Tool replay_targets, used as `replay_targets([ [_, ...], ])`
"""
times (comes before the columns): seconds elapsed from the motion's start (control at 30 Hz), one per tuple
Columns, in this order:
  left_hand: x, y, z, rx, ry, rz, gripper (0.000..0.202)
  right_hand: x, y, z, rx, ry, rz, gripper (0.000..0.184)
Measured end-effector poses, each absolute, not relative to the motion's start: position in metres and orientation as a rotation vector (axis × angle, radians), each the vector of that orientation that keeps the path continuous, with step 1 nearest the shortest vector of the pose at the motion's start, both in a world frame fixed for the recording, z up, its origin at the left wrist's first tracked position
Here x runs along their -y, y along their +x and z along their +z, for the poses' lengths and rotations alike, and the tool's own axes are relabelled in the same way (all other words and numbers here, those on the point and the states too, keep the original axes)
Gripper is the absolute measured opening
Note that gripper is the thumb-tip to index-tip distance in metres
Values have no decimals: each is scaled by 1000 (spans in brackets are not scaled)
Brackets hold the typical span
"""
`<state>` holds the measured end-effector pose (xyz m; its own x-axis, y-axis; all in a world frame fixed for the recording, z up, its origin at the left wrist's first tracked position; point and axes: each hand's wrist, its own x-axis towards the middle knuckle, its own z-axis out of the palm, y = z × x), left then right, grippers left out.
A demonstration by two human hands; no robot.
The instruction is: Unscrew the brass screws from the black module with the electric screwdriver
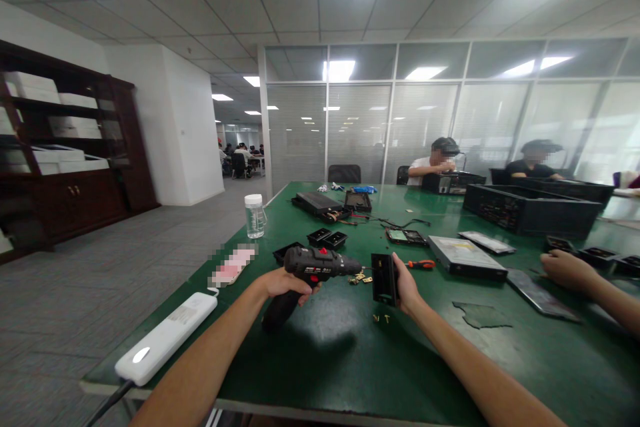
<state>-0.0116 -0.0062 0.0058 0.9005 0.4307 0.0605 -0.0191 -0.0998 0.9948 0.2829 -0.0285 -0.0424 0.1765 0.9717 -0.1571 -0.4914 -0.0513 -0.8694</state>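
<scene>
My left hand [287,284] is wrapped round the grip of a black cordless drill [313,261], whose bit points right. In my right hand [407,288] an open-sided black plastic box [383,277] stands upright, and the drill's tip comes up to its left side. Whether the bit touches the box I cannot tell. Small brass-coloured parts [360,278] lie on the table behind the gap between drill and box. A few screws [381,319] rest just below the box. Beyond my right hand is a screwdriver [423,265] with an orange and black handle.
On the green table [320,373] are more black boxes [327,238], a disc drive [467,258], a clear bottle [255,217], a phone [234,267] and a white power strip [167,337]. A co-worker's hand [567,271] is at the right. Computer cases [530,207] stand farther back.
</scene>
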Motion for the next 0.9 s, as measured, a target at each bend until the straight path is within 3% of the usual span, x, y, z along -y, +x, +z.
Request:
replay_targets([
  [0.9,8,-11,9,-350,1606,375,33,26,286,-45,635,-984,1358,40],
])
